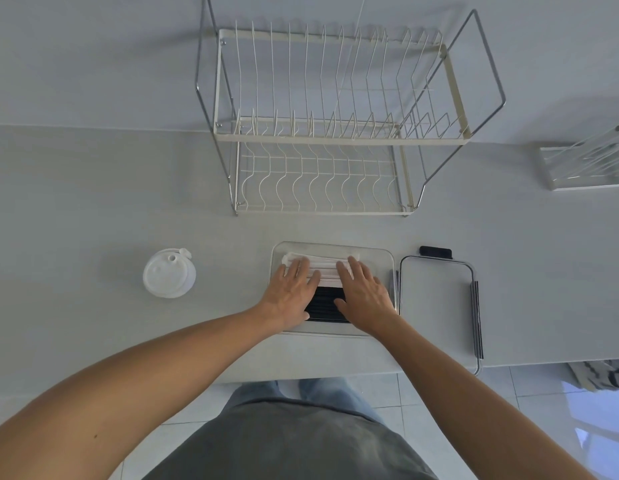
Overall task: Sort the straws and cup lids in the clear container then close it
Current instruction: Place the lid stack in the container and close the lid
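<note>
Head view: our left hand (290, 292) and right hand (365, 296) press flat, fingers straight, on white straws (322, 263) and black straws (324, 304) inside the clear container (384, 252) at the counter's front edge; cup lids (169, 273) to its left and container lid (434, 299) just right remain out.

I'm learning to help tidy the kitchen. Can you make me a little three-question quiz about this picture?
1. True or false: the container's lid is already on the clear container.
2. Where is the stack of cup lids? A) inside the container B) on the counter, left of the container C) in the dish rack
3. Fill in: the left hand and right hand both lie flat on the ____ in the container.

Key:
1. False. It lies on the counter to the right.
2. B
3. Straws: white straws at the back, black straws in front.
</note>
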